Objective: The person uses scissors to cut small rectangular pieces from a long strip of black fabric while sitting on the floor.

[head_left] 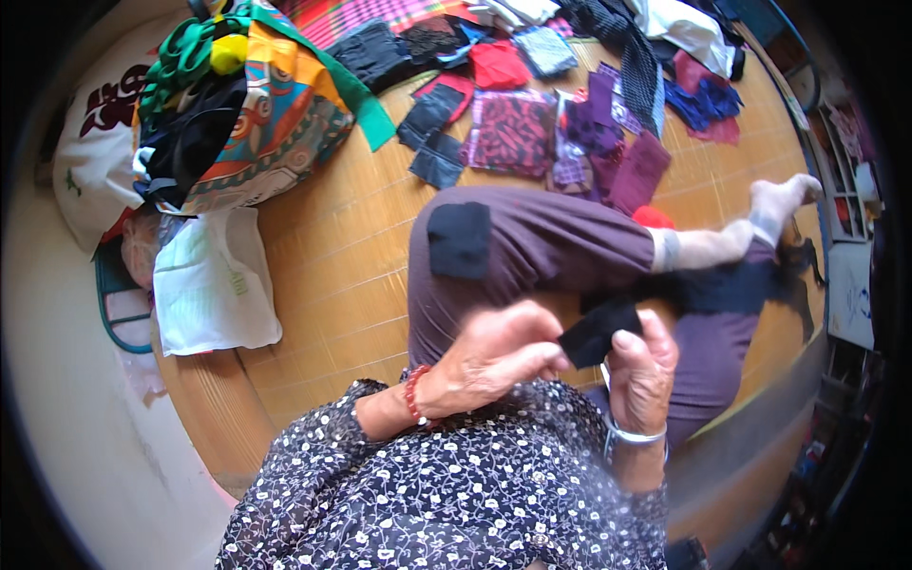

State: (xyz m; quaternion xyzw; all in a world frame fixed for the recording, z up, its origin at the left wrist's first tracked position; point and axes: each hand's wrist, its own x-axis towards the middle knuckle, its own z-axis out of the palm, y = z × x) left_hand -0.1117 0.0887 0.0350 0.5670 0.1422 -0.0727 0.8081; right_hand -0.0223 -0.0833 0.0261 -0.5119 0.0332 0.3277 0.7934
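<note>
A small black cloth piece is held up over my lap. My right hand, with a silver bangle at the wrist, grips its right side between thumb and fingers. My left hand, a red bead bracelet on its wrist, is slightly blurred. Its thumb and fingertips are closed at the left edge of the same cloth; any thin thing between them is too small to see. A flat black cloth square lies on my bent left knee. Longer black fabric lies across my other leg.
Folded cloth pieces, including a patterned red-black one and purple ones, lie beyond my legs on the tan mat. A colourful bag stuffed with fabric stands far left, a white plastic bag before it. Shelves line the right.
</note>
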